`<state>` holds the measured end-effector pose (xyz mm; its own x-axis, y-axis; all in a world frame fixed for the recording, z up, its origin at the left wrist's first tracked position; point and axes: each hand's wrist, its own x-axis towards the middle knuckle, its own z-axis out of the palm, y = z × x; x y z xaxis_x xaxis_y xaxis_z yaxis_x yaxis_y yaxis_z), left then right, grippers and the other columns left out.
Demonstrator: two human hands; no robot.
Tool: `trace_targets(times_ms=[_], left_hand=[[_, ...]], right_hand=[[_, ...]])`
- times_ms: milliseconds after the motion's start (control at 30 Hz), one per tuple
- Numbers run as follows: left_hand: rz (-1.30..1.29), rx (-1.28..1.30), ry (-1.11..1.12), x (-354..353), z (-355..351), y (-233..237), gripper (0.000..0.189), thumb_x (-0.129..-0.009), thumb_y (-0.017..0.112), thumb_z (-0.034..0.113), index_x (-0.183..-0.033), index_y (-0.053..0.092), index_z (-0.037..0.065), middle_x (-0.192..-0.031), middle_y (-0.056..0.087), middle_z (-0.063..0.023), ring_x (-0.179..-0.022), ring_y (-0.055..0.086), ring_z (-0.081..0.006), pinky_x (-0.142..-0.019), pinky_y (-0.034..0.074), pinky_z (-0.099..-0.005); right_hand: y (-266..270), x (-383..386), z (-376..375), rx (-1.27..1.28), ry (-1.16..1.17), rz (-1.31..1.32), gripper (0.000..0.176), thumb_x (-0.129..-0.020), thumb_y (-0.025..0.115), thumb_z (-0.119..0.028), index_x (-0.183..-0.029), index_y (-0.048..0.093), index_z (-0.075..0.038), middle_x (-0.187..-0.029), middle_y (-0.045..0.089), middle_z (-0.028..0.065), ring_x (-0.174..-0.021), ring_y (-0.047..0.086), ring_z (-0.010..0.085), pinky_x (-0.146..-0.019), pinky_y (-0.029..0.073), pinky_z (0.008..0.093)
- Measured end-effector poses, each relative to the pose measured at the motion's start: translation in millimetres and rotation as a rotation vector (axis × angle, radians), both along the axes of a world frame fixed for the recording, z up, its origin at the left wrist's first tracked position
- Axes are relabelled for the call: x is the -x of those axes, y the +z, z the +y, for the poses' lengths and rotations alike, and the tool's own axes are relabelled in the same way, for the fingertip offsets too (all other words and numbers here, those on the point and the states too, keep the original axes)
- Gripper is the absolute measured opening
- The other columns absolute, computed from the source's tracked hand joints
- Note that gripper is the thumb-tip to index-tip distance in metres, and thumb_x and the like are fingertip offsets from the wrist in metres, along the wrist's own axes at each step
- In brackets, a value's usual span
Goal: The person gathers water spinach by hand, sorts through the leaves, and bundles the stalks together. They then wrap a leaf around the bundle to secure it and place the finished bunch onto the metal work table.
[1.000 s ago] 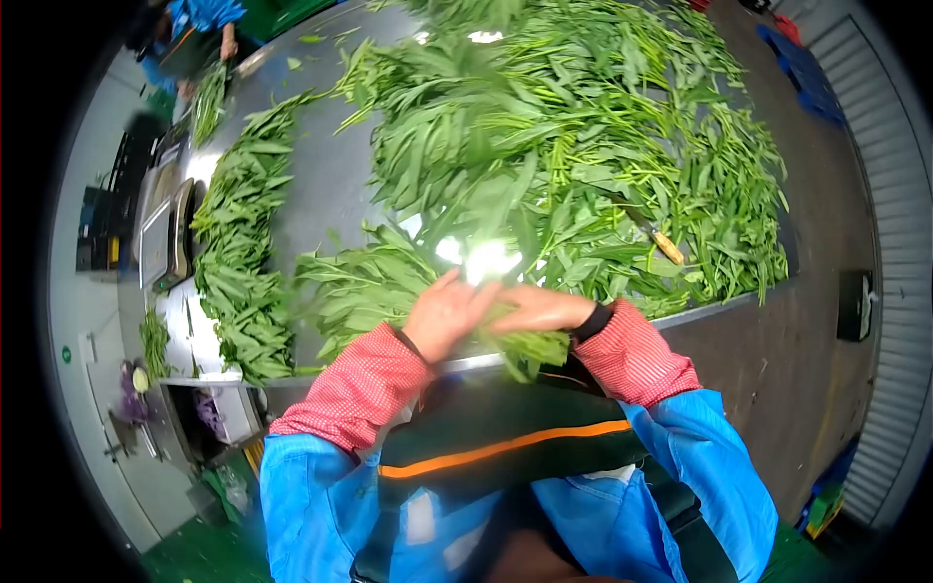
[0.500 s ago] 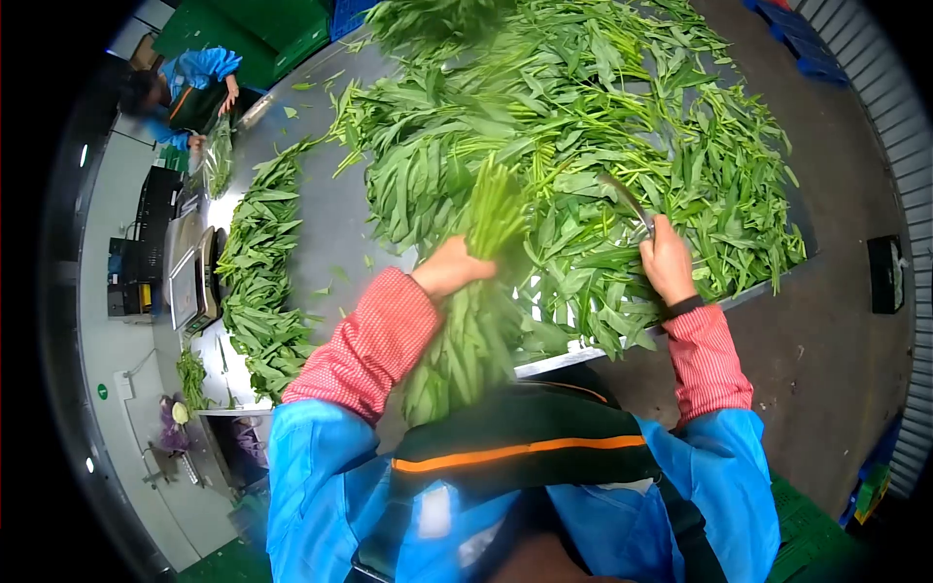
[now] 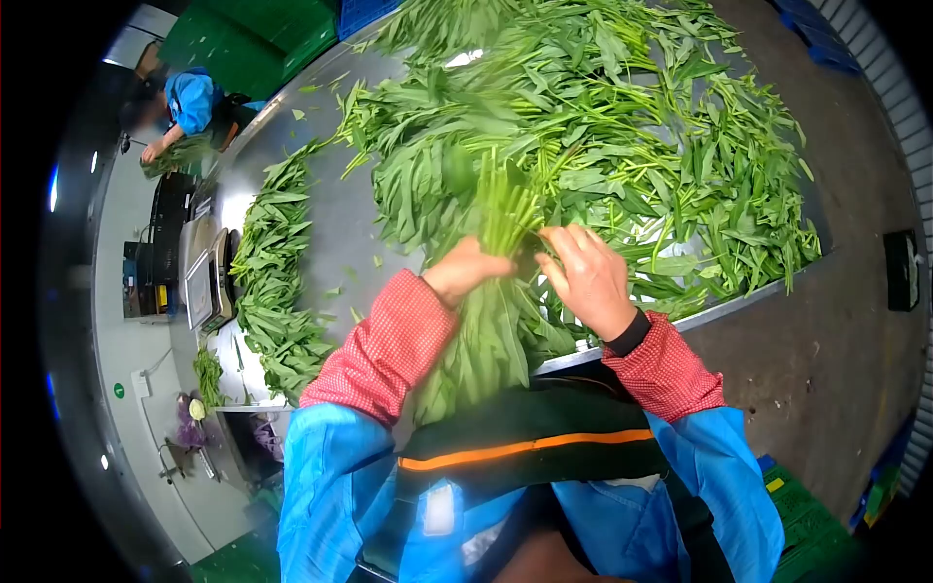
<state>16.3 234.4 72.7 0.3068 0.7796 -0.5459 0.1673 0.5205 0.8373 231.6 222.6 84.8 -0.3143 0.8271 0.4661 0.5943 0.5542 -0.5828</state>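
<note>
Bunch: a bunch [image 3: 483,340] of leafy greens is held over the near edge of the table [image 3: 330,223]. Its cut stems point up and away, and its leaves hang down towards the person's apron [image 3: 525,442].
Left hand: the left hand [image 3: 466,271] is closed in a fist round the middle of the bunch. The stems stick out above the knuckles and the leaves trail below the wrist.
Right hand: the right hand [image 3: 588,279] is just beside the left, with its back to the camera. The fingers [image 3: 559,243] are bent loosely and their tips lie against the stems on the right of the bunch. I cannot tell whether they pinch any stems.
Pile: a big loose pile [image 3: 632,126] of the same greens covers the far and right part of the table. It lies right behind both hands and reaches the near rim.
Row: a tidier row [image 3: 272,272] of greens runs along the left side, with a strip of bare metal between it and the pile.
Scale: a scale [image 3: 204,282] stands just left of the row.
Co-worker: a co-worker [image 3: 190,102] in blue bends over greens at the far left end, well apart.
</note>
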Motion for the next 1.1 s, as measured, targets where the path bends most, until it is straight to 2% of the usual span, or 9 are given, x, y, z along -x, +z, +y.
trace_targets(times_ms=[133, 333, 367, 533, 667, 767, 900, 967, 1100], left_hand=[[-0.084, -0.028, 0.054, -0.8, -6.3, 1.6, 0.039, -0.074, 0.065, 0.000, -0.113, 0.061, 0.001, -0.103, 0.064, -0.0043, -0.093, 0.059, -0.0152, -0.086, 0.047, -0.0295], [0.232, -0.162, 0.011, 0.3, -9.7, 29.0, 0.036, -0.074, 0.067, 0.008, -0.110, 0.063, 0.002, -0.097, 0.067, -0.0066, -0.087, 0.062, -0.0173, -0.082, 0.049, -0.0295], [0.301, -0.242, -0.032, 0.6, -9.7, 43.1, 0.036, -0.074, 0.068, 0.012, -0.109, 0.063, 0.003, -0.096, 0.067, -0.0081, -0.086, 0.063, -0.0183, -0.081, 0.049, -0.0299], [0.876, -0.640, -0.055, 0.1, -14.6, 33.9, 0.024, -0.073, 0.070, 0.019, -0.092, 0.063, 0.006, -0.085, 0.065, -0.0189, -0.081, 0.062, -0.0388, -0.071, 0.051, -0.0448], [1.109, -0.927, -0.276, -6.3, -15.2, 38.0, 0.033, -0.068, 0.071, 0.009, -0.098, 0.061, 0.002, -0.089, 0.062, -0.0178, -0.085, 0.061, -0.0370, -0.072, 0.051, -0.0403], [0.901, -1.082, -0.055, 7.0, -8.6, 66.2, 0.024, -0.070, 0.072, 0.015, -0.089, 0.063, 0.004, -0.081, 0.063, -0.0176, -0.076, 0.062, -0.0357, -0.066, 0.051, -0.0421], [0.287, -0.420, 0.312, 75.5, 2.5, 70.9, 0.030, -0.076, 0.072, 0.012, -0.102, 0.061, 0.003, -0.085, 0.063, -0.0021, -0.078, 0.060, -0.0124, -0.072, 0.051, -0.0286], [0.021, -0.372, 0.410, 90.6, 6.1, 70.1, 0.035, -0.077, 0.072, 0.012, -0.108, 0.057, 0.004, -0.093, 0.062, -0.0022, -0.085, 0.059, -0.0135, -0.078, 0.049, -0.0286], [-0.261, -0.328, 0.498, 83.8, 5.7, 75.6, 0.045, -0.083, 0.067, 0.012, -0.124, 0.048, 0.006, -0.096, 0.063, -0.0045, -0.090, 0.061, -0.0152, -0.082, 0.051, -0.0286]], right_hand=[[-19.9, 14.2, 5.4, -0.040, 0.038, -0.241, 0.015, -0.078, 0.061, -0.008, -0.091, 0.054, -0.007, -0.075, 0.052, 0.0102, -0.071, 0.059, 0.0274, -0.059, 0.050, 0.0360], [-123.1, -35.2, 11.9, 0.003, -0.094, -0.137, 0.004, -0.084, 0.052, -0.010, -0.087, 0.053, -0.006, -0.078, 0.059, 0.0127, -0.065, 0.061, 0.0325, -0.054, 0.050, 0.0430], [-132.1, -50.4, 5.9, 0.225, -0.185, -0.263, 0.004, -0.087, 0.051, -0.010, -0.087, 0.053, -0.006, -0.079, 0.059, 0.0137, -0.067, 0.061, 0.0338, -0.057, 0.049, 0.0449], [-43.9, -21.0, 3.0, 0.080, -0.156, -0.124, 0.008, -0.085, 0.057, -0.010, -0.088, 0.051, -0.005, -0.080, 0.057, 0.0149, -0.068, 0.060, 0.0329, -0.057, 0.048, 0.0421], [-32.7, 17.4, 3.8, 0.067, -0.072, -0.147, 0.016, -0.082, 0.060, -0.010, -0.096, 0.055, -0.003, -0.081, 0.057, 0.0144, -0.068, 0.060, 0.0321, -0.058, 0.049, 0.0404], [-121.4, -31.2, 14.3, 0.112, -0.204, -0.202, 0.020, -0.083, 0.061, -0.011, -0.101, 0.057, -0.003, -0.081, 0.058, 0.0146, -0.068, 0.061, 0.0329, -0.058, 0.049, 0.0414], [-63.8, -65.7, 20.6, 0.050, -0.179, -0.439, 0.048, -0.078, 0.071, -0.028, -0.114, 0.056, 0.000, -0.091, 0.058, 0.0169, -0.080, 0.058, 0.0340, -0.068, 0.048, 0.0435], [-33.0, -52.3, 36.2, 0.111, -0.108, -0.348, 0.077, -0.071, 0.078, -0.042, -0.127, 0.050, 0.003, -0.102, 0.056, 0.0210, -0.096, 0.056, 0.0359, -0.082, 0.047, 0.0425], [18.7, 0.5, 74.9, 0.545, 0.326, 0.018, 0.080, -0.078, 0.072, -0.031, -0.141, 0.036, 0.001, -0.128, 0.052, 0.0199, -0.118, 0.052, 0.0304, -0.103, 0.039, 0.0370]])
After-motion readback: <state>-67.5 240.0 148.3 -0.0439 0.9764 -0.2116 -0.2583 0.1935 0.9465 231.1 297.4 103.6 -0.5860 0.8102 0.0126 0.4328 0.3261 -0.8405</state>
